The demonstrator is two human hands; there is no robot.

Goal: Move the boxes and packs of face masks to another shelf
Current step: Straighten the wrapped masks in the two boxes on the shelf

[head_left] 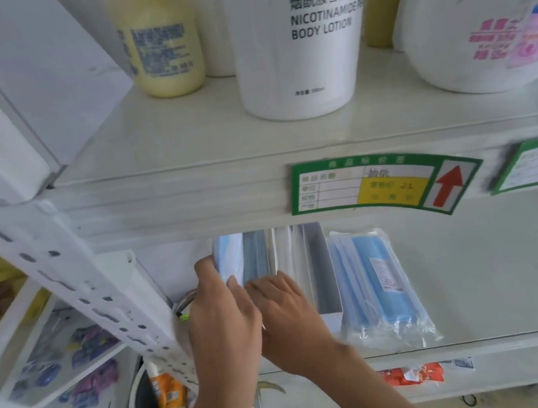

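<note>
While left hand (pixel 223 317) grips mask pack (pixel 230 257), right hand (pixel 290 318) (fingers straight) touches it.

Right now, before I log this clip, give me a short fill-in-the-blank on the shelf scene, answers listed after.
1. The left hand grips a pack of masks coloured ____.
2. The big white bottle on the upper shelf is labelled body ____.
3. The arrow on the green price tag is coloured ____.
4. The loose mask pack lies to the ____ of the white box.

Answers: blue; lotion; red; right
</note>
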